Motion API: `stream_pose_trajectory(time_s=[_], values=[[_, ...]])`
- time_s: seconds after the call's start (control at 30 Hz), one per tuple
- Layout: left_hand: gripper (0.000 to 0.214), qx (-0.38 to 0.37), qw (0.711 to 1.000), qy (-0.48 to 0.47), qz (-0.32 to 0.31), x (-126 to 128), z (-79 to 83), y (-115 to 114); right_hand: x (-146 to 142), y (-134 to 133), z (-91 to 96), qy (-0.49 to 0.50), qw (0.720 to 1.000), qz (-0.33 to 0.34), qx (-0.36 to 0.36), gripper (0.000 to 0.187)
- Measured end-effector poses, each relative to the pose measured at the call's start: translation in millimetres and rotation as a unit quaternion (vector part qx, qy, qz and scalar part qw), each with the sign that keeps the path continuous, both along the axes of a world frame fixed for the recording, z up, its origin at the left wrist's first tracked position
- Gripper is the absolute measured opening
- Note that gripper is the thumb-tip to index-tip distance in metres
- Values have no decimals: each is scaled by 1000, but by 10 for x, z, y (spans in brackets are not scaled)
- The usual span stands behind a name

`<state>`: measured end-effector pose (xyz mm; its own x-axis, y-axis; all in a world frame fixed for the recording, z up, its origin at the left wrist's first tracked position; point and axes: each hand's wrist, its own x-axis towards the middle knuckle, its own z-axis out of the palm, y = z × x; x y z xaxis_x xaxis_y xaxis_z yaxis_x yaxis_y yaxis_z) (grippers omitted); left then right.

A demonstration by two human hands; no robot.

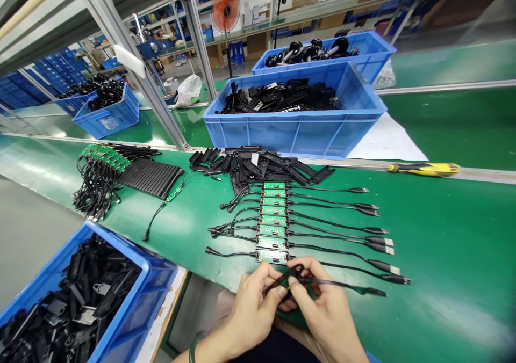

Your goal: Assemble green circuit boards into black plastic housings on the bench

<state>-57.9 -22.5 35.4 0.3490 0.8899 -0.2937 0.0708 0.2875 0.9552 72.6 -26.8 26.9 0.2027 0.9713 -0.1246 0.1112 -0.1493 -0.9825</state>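
Both my hands meet at the near edge of the green table [443, 245]. My left hand [252, 306] and my right hand [322, 312] pinch one small black-cased part with a green circuit board [291, 280] between thumbs and fingers. Its black cable [346, 285] trails off to the right over the table. Just beyond my hands lies a column of several green circuit boards [273, 220], each with black cables running out left and right. A heap of black plastic shells [258, 164] lies behind that column.
A blue bin of black parts [298, 132] stands behind the heap, another blue bin [363, 46] behind it. At lower left a blue bin of black shells [121, 320]. Left: a bundle of cabled boards [100, 175] and a black ribbed tray [151, 178]. A yellow-handled screwdriver [425, 168] lies at right.
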Motion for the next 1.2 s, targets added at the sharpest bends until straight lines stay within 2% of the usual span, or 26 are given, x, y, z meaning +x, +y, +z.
stream_pose_trajectory(time_s=[0.1, 0.17, 0.23, 0.3, 0.33, 0.43, 0.5, 0.6, 0.7, 0.77, 0.9, 1.07, 1.2], values=[[24, 8, 1000, 4, -4, -52, 3, 36, 74, -15, 29, -75, 997, 24, 25, 16], [23, 12, 1000, 15, -13, -137, 25, 100, 198, -68, 71, -173, 980, 92, 45, 18], [23, 37, 996, 73, -26, -245, 63, 178, 341, -147, 126, -260, 942, 200, 70, 17], [23, 87, 984, 149, -52, -342, 95, 245, 458, -203, 161, -323, 895, 278, 133, 13], [21, 113, 975, 178, -71, -375, 101, 269, 501, -208, 158, -353, 872, 288, 180, 11], [16, 180, 953, 222, -103, -405, 57, 295, 569, -128, 35, -437, 818, 246, 281, 17], [17, 227, 935, 256, -94, -389, -6, 289, 589, -42, -103, -432, 818, 246, 289, 20], [15, 279, 911, 290, -94, -367, -90, 280, 594, 42, -244, -344, 857, 271, 271, 17], [15, 298, 906, 283, -98, -366, -122, 280, 564, 64, -239, -266, 886, 274, 262, 15], [14, 300, 907, 281, -90, -368, -126, 278, 541, 67, -205, -245, 889, 279, 268, 16], [15, 300, 906, 286, -89, -366, -126, 265, 571, 68, -212, -279, 864, 294, 299, 17], [14, 298, 905, 288, -94, -366, -129, 262, 718, 55, -338, -332, 808, 325, 362, 35], [14, 301, 901, 295, -102, -366, -119, 270, 794, 21, -435, -341, 792, 334, 380, 39]])
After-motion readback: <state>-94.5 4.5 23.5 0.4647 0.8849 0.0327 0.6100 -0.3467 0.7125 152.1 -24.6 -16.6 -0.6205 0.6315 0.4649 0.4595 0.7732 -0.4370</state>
